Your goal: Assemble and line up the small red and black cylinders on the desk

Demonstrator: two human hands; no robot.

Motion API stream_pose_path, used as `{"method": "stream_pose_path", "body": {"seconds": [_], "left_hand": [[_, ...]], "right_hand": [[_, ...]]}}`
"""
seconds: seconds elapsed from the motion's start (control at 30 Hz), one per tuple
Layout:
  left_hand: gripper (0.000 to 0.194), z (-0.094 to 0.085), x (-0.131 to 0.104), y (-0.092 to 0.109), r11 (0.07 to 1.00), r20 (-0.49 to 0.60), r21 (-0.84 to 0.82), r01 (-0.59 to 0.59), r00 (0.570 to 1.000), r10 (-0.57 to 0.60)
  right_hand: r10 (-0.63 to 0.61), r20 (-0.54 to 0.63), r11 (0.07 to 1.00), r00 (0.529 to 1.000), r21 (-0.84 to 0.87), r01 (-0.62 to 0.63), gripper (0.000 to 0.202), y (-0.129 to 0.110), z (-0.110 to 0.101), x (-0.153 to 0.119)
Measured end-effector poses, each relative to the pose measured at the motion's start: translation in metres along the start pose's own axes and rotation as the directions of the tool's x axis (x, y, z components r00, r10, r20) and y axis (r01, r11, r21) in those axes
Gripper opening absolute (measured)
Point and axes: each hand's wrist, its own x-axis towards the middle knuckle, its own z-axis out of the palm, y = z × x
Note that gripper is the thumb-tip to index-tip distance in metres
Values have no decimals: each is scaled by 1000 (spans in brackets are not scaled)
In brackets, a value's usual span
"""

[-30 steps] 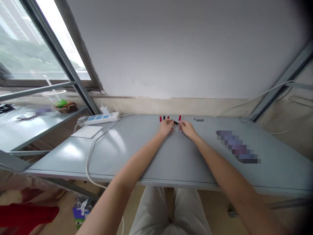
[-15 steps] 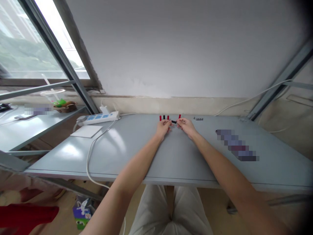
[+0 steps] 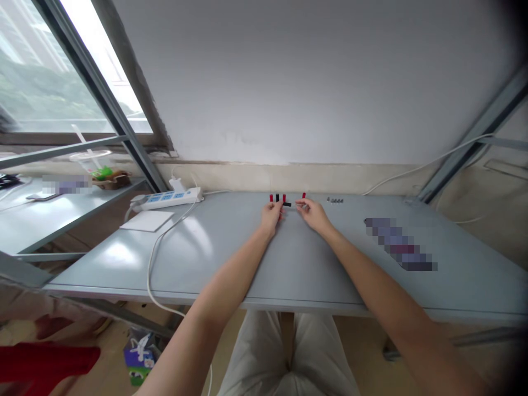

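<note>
My left hand [image 3: 270,216] pinches a small black cylinder [image 3: 287,204], which sticks out to the right from its fingertips. Facing it across a narrow gap, my right hand [image 3: 312,213] has its thumb and fingertips together; a tiny pale piece seems to be between them, too small to name. Just behind the left hand stand a red cylinder [image 3: 271,197], a black cylinder [image 3: 278,197] and another red cylinder [image 3: 284,197]. One more red cylinder [image 3: 304,195] is upright behind the right hand. Several small metal pieces [image 3: 337,201] lie in a row right of that hand.
A white power strip [image 3: 167,199] with a plugged-in adapter sits at the table's back left, its cable [image 3: 152,258] running over the front edge. Near it lies a white flat square [image 3: 147,221]. A blurred-out flat object [image 3: 398,245] rests on the right. The wall borders the back.
My hands have drawn slightly apart. The black cylinder, earlier spanning both hands' fingertips, has moved left with my left hand and is clear of the right fingers.
</note>
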Motion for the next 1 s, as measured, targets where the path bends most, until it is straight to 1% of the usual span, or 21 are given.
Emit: {"method": "stream_pose_path", "body": {"seconds": [0.1, 0.27, 0.37, 0.43, 0.5, 0.53, 0.6, 0.63, 0.7, 0.77, 0.87, 0.93, 1.0], "left_hand": [[22, 0, -1, 1, 1000, 5, 19, -16, 1000, 15], [22, 1, -4, 2, 997, 23, 63, -44, 999, 43], [21, 0, -5, 1, 992, 51, 99, -73, 996, 69], [19, 0, -4, 0, 989, 35, 111, -95, 995, 91], [17, 0, 0, -3, 985, 1, 128, -115, 993, 116], [16, 0, 2, -4, 981, -10, 146, -127, 991, 130], [14, -1, 6, -9, 963, 1, 210, -171, 985, 175], [14, -1, 7, -11, 945, 25, 255, -205, 978, 206], [14, -1, 7, -14, 886, 102, 359, -293, 956, 274], [17, 0, 4, -16, 798, 207, 456, -394, 919, 336], [21, 0, -3, -15, 653, 347, 552, -518, 855, 385], [23, 0, -7, -13, 590, 395, 586, -556, 831, 392], [25, 0, -9, -12, 564, 413, 600, -567, 824, 389]], "right_hand": [[-37, 28, 997, 999, -67, 39, 23, 3, 1, 0], [-86, 89, 989, 992, -111, 96, 18, 5, 2, -1], [-80, 111, 977, 991, -187, 100, 12, 4, 0, -2], [-10, 105, 962, 994, -271, 38, 9, 5, -1, -3], [98, 77, 939, 992, -336, -67, 8, 7, -2, -3], [147, 59, 932, 987, -343, -118, 8, 8, -2, -3], [203, 32, 938, 979, -292, -185, 9, 11, -2, -2], [209, 28, 950, 978, -245, -196, 10, 12, -2, -1], [181, 38, 974, 983, -145, -174, 11, 14, 0, 0], [142, 68, 988, 988, -71, -137, 12, 16, 2, 1], [107, 106, 994, 989, -26, -105, 10, 17, 5, 0], [102, 122, 995, 987, -27, -99, 10, 18, 6, 0], [100, 132, 995, 986, -32, -96, 9, 19, 6, -1]]}}
